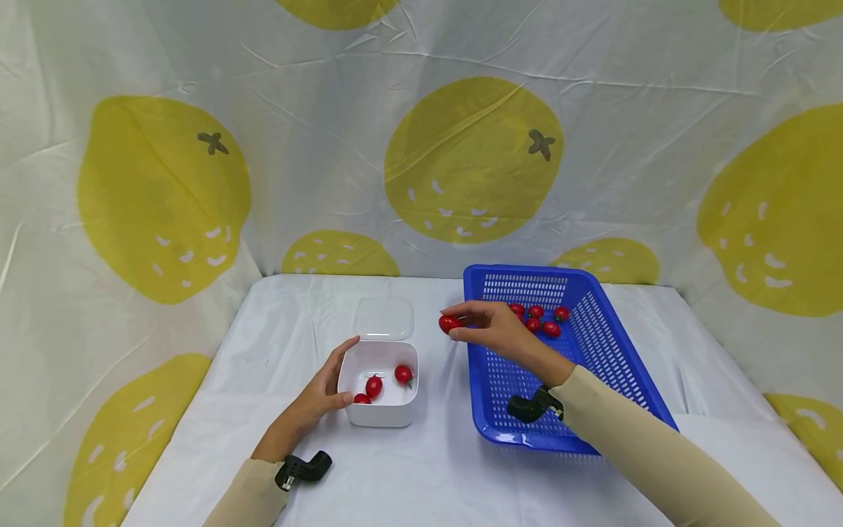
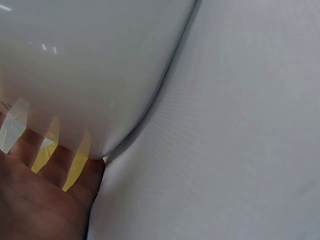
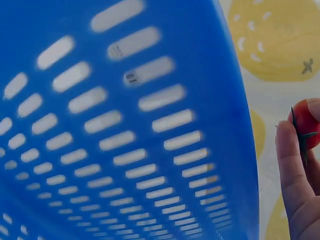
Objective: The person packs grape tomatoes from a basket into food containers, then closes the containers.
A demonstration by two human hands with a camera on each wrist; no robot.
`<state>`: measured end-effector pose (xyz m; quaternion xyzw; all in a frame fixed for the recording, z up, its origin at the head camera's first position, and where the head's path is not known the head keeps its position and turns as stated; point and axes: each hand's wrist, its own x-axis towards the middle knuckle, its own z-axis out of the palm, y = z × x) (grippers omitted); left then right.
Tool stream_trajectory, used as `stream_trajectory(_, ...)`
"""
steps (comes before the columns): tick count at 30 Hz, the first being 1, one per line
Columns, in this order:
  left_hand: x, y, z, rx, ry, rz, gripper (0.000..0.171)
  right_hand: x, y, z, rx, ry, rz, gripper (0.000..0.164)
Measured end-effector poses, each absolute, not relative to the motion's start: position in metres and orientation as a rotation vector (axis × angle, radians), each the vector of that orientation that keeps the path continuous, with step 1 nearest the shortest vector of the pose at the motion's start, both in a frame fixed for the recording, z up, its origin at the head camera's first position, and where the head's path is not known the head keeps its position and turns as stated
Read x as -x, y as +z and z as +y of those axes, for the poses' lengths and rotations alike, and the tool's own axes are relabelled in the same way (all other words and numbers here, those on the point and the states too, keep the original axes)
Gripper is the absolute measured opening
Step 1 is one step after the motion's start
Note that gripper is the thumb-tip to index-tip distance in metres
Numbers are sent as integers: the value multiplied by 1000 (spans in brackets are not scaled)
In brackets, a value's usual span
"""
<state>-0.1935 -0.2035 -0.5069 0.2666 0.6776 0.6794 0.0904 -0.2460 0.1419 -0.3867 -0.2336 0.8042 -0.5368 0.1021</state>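
A red cherry tomato (image 1: pixel 449 323) is pinched between the thumb and fingers of my right hand (image 1: pixel 495 331), over the left side of the blue basket (image 1: pixel 476 388). Green sepals show on this tomato (image 3: pixel 300 111) in the right wrist view. My left hand (image 1: pixel 321 389) grips the left side of a white square container (image 1: pixel 380 417), its thumb at the near rim. Inside the container lie three cherry tomatoes (image 1: pixel 374 386), one partly hidden by the near wall. In the left wrist view, the fingers (image 2: pixel 47 150) lie against the container's glossy wall (image 2: pixel 90 65).
A translucent lid (image 1: pixel 384 319) lies behind the container. Several cherry tomatoes (image 1: pixel 552 329) sit in the far part of the slotted basket, some hidden by my right hand. White cloth (image 1: pixel 435 468) covers the table, and a lemon-print curtain (image 1: pixel 316 146) hangs behind it.
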Motion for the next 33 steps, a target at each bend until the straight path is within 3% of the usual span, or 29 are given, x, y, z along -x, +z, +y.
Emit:
stream_trajectory(22, 195, -509, -203, -813, 2038, 1985, 89, 246, -401, 106, 939, -1489, 2230, 35)
stream_trajectory(33, 196, -509, -204, -832, 2023, 2007, 88, 239, -401, 101, 903, -1403, 2251, 36)
